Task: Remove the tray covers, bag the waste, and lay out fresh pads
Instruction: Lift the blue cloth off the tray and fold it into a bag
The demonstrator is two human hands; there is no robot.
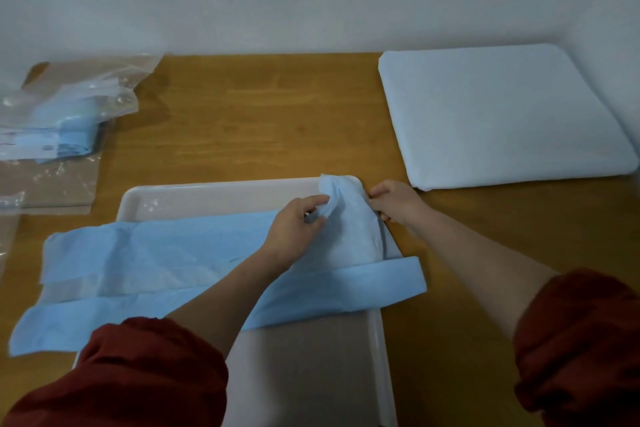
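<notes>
Two hands on one job | left hand (294,222) and right hand (394,201) pinch the folded end of the blue pad (156,253), fingers curled on it, at 1 o'clock on the tray (311,367) | bag (117,80) at 10 o'clock on the table (259,114) holds blue waste (65,128) | pad half spread; covered tray (498,114) at 2 o'clock looks yet to do.

The pad (156,253) is light blue, and its lifted fold at 1 o'clock is whitish and quilted. The tray (311,374) is plain off-white and the table (259,114) is honey-brown wood grain. The cover (502,114) at 2 o'clock is plain white. The clear bag (86,80) at 10 o'clock shows blue inside. The sleeves (156,374) are dark red.
</notes>
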